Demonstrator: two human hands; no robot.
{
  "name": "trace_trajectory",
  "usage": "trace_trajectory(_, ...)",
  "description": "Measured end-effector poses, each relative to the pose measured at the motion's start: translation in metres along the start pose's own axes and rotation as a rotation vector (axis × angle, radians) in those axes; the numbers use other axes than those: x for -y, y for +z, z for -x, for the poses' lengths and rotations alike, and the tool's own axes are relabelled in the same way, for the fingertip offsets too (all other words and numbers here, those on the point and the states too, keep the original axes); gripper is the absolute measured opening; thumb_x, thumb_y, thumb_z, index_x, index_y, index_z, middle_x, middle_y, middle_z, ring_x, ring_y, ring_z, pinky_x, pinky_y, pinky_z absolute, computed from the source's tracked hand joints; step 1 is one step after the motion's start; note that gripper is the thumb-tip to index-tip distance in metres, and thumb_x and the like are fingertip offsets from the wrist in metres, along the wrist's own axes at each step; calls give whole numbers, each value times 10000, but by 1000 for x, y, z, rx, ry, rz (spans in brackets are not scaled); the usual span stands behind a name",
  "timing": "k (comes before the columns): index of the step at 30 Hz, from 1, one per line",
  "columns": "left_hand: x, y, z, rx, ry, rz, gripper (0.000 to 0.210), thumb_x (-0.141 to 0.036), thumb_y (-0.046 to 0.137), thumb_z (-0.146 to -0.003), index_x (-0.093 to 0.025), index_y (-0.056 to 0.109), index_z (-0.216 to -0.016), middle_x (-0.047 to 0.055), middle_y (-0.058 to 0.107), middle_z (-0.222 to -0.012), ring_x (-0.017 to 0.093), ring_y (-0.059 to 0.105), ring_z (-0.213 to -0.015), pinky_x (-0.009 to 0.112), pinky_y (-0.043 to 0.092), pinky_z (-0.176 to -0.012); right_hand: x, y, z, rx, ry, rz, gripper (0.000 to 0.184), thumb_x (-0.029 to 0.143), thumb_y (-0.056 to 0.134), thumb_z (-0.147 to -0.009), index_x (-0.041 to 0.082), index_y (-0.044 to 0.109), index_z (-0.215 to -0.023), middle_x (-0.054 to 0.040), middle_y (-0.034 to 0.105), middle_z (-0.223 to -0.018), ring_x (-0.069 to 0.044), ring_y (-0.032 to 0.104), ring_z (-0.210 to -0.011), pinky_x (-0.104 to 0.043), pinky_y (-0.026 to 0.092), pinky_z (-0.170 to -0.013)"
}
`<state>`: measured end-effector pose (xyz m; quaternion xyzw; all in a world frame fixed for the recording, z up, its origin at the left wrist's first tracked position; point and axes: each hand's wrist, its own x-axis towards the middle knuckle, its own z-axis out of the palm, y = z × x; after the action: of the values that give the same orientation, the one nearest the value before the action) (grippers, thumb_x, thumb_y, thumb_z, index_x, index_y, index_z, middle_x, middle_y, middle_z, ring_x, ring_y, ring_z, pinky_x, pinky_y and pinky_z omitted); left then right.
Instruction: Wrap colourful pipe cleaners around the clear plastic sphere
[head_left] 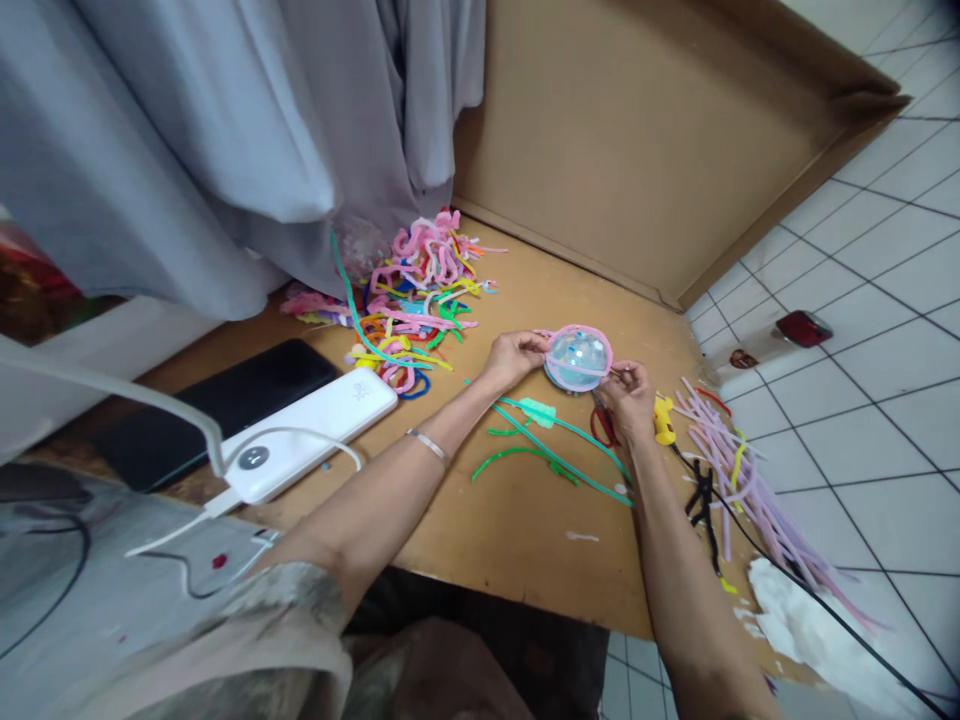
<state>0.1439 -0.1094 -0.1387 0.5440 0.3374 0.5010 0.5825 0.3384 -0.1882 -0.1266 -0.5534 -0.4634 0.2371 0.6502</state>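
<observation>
A pink pipe cleaner (600,338) is bent into a ring around the rim of a clear bluish round object (579,360), with a pale strand crossing its front. My left hand (516,358) pinches the pink pipe cleaner at the ring's left side. On the opposite side my right hand (630,395) is closed at the ring's edge, its fingertips pressed together on the pipe cleaner. Just below the hands lie green pipe cleaners (525,455) and a mint-green piece (538,411). Red-handled scissors (602,425) are partly covered by my right hand.
A tangled heap of coloured pipe cleaners (427,260) lies at the back left. Nearer are a white power bank (322,430) and a black phone-like slab (292,372). At right are a yellow glue gun (664,420), black pliers (701,500) and lilac pipe cleaners (739,500). Cardboard (600,150) stands behind.
</observation>
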Motion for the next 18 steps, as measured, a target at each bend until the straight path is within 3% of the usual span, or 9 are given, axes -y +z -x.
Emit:
trace_trajectory(4, -2, -3, 3, -20, -14, -118, 81, -120, 714, -679, -140, 755, -746, 50, 783, -813, 170, 718, -772, 340, 576, -865, 1, 1, 1, -20, 12, -1, 306, 255, 773, -558, 234, 584, -798, 26, 690, -786, -136, 628, -716, -257, 511, -678)
trace_trajectory(11, -4, -9, 4, 61, 38, -153, 140, -143, 704, -719, -149, 790, -829, 62, 799, -919, 216, 738, -912, 376, 561, -942, 2, 0, 3, -7, 1, 23, 286, 308, 793, -571, 233, 610, -778, 25, 678, -763, -138, 612, -678, -271, 510, -650)
trace_trajectory(18, -8, -6, 8, 71, 227, -306, 200, -79, 624, -764, -193, 784, -802, 52, 787, -1004, 199, 716, -1029, 362, 536, -989, 0, -1, 4, -18, 15, 20, 298, 311, 797, -571, 233, 607, -787, 34, 666, -742, -131, 602, -655, -268, 507, -646)
